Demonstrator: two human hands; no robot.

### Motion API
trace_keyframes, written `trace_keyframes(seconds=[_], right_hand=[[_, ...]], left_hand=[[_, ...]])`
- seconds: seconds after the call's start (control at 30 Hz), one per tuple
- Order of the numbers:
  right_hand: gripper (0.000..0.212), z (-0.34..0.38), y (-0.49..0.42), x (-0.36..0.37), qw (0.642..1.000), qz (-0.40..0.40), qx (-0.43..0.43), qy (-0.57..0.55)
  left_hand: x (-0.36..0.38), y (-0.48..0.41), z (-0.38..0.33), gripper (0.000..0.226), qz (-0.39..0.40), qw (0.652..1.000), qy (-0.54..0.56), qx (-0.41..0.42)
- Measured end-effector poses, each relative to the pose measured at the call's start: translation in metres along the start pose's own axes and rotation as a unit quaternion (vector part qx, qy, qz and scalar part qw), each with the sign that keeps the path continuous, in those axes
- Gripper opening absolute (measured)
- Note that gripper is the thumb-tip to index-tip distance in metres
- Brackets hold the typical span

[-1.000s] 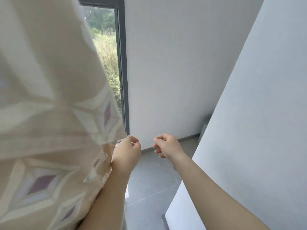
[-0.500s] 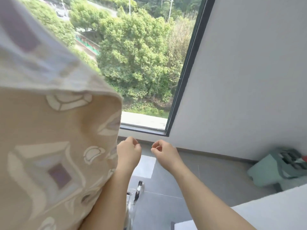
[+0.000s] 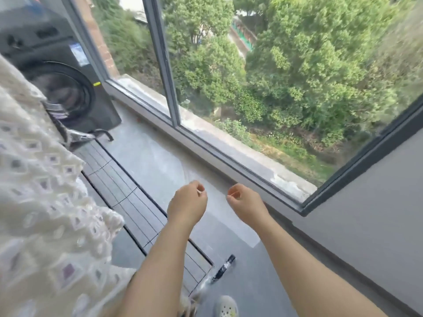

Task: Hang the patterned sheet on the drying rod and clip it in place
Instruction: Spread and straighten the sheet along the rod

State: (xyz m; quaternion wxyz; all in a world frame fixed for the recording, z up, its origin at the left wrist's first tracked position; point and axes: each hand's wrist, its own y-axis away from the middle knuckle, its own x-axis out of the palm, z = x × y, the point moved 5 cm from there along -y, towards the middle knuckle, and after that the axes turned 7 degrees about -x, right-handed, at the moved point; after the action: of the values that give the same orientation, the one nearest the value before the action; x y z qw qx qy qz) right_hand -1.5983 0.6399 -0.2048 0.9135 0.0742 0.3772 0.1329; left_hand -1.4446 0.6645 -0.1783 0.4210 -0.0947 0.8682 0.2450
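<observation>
Left side of frame: patterned sheet, cream with small purple diamonds, fills it from mid-height down to the bottom. It is cut off by the left and bottom edges and motion-blurred. What it hangs from is not visible. It covers the left part of the dark wire drying rack, whose thin rods run diagonally from centre left toward bottom centre. The left forearm hides the rack's lower end.

Centre of frame: left hand and right hand are raised side by side, close but apart, neither touching sheet nor rack. Only the backs show. Left hand: fingers curled, thumb tip meeting forefinger, a tiny pale speck there; cannot tell if anything is pinched. Right hand: fingers curled in to the thumb, nothing seen in it.

Upper left: dark washing machine, top cut off, lower left hidden by the sheet. Its round door is dark and blurred, contents cannot be made out. A dark striped shape between sheet and washer is too blurred to identify.

Bottom centre: pale perforated shoe, cut by the bottom edge. A short black object lies on the grey floor just above it, kind unclear. Window frame spans the top, with trees outside; grey wall at right.
</observation>
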Motion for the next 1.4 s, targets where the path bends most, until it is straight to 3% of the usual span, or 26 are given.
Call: trace_keyframes(seconds=[0.37,0.57,0.7,0.87,1.13,1.4], right_hand=[[0.026,0.028,-0.067,0.023,0.986,0.093,-0.128,0.055],[0.027,0.061,-0.123,0.035,0.954,0.197,-0.22,0.054],[0.025,0.077,-0.157,0.028,0.907,0.27,-0.309,0.094],[0.023,0.093,-0.145,0.045,0.849,0.368,-0.366,0.103],[0.023,0.122,-0.075,0.097,0.761,0.487,-0.414,0.111],[0.024,0.143,-0.042,0.143,0.642,0.592,-0.463,0.152]], left_hand=[[-0.013,-0.042,0.011,0.025,-0.056,0.997,-0.044,-0.011],[-0.034,-0.069,0.014,0.025,-0.153,0.982,0.003,-0.113],[-0.036,-0.061,0.014,0.023,-0.253,0.937,0.105,-0.218],[-0.03,-0.017,0.022,0.026,-0.32,0.882,0.142,-0.314],[-0.013,0.078,0.064,0.025,-0.368,0.808,0.157,-0.432],[0.009,0.12,0.086,0.024,-0.428,0.689,0.189,-0.553]])
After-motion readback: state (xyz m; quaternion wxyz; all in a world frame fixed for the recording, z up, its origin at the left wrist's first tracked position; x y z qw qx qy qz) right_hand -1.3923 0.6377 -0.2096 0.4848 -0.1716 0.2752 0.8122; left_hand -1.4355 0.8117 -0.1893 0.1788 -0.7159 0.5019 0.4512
